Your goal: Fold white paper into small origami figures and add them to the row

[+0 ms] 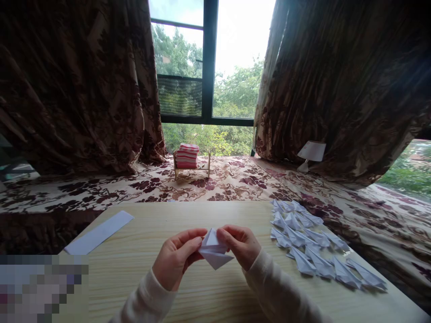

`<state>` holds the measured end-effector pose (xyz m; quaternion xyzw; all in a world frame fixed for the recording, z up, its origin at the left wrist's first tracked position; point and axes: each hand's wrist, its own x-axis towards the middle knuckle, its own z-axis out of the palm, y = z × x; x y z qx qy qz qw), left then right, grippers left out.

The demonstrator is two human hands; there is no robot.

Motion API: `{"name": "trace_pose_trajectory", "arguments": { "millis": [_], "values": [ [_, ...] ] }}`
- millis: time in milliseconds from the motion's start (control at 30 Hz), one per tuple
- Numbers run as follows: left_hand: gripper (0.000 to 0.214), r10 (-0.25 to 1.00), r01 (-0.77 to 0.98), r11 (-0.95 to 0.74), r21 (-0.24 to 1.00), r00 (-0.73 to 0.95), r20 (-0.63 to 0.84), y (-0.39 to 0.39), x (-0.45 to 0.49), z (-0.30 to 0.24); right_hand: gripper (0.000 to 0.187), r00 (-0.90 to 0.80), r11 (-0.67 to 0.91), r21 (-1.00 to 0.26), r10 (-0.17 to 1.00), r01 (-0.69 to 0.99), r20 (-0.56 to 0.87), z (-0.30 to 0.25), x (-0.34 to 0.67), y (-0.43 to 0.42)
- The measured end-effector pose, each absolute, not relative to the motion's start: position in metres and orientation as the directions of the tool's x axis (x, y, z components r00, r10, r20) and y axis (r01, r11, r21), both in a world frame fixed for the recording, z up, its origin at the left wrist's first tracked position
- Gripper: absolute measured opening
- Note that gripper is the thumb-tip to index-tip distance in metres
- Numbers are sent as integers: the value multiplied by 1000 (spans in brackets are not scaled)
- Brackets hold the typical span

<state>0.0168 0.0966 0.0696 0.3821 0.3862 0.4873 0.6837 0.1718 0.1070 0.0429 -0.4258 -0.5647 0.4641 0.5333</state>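
Between my two hands, above the wooden table [141, 269], is a folded white paper piece [215, 251] with pointed corners and several creases. My left hand [177, 255] pinches its left side between thumb and fingers. On the upper right, the thumb and fingers of my right hand [241, 244] are closed on the same paper. Parts of its edges are hidden behind my fingertips. To the right, several folded white paper shapes [306, 264] lie in rows on the table. A flat white strip of paper [101, 232] rests at the table's left side.
Beyond the table, a patterned cloth [232, 184] covers a ledge. On it stand a small rack [191, 168] with folded striped cloths [187, 157] and a white lamp [312, 151]. Dark curtains [77, 80] hang beside the window [208, 63]. The lower left corner is blurred out.
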Motion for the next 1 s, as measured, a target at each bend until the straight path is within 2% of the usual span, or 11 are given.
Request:
{"name": "trace_pose_trajectory", "arguments": {
  "millis": [133,233,367,600,700,867,1000],
  "values": [
    [20,992,-313,89,945,113,-56,97,17,68,41,-7,169,-985,985,-46,170,42,169,107],
    [14,990,-209,-13,978,136,42,99,15,64,40,27,178,-982,984,-64,177,41,167,107],
    [19,982,-105,-63,992,168,80,99,14,62,37,72,197,-979,978,-45,194,40,165,107],
    [13,944,199,-316,928,164,286,90,18,65,33,58,226,-973,973,-48,223,41,167,107],
    [14,938,181,-329,927,175,299,87,18,68,31,25,243,-969,970,-51,242,43,169,107],
    [14,961,133,-261,956,129,245,86,21,69,31,18,305,-951,952,-60,304,46,170,106],
    [15,975,92,-212,973,85,205,87,22,68,28,13,250,-961,968,-118,250,49,169,105]
  ]
}}
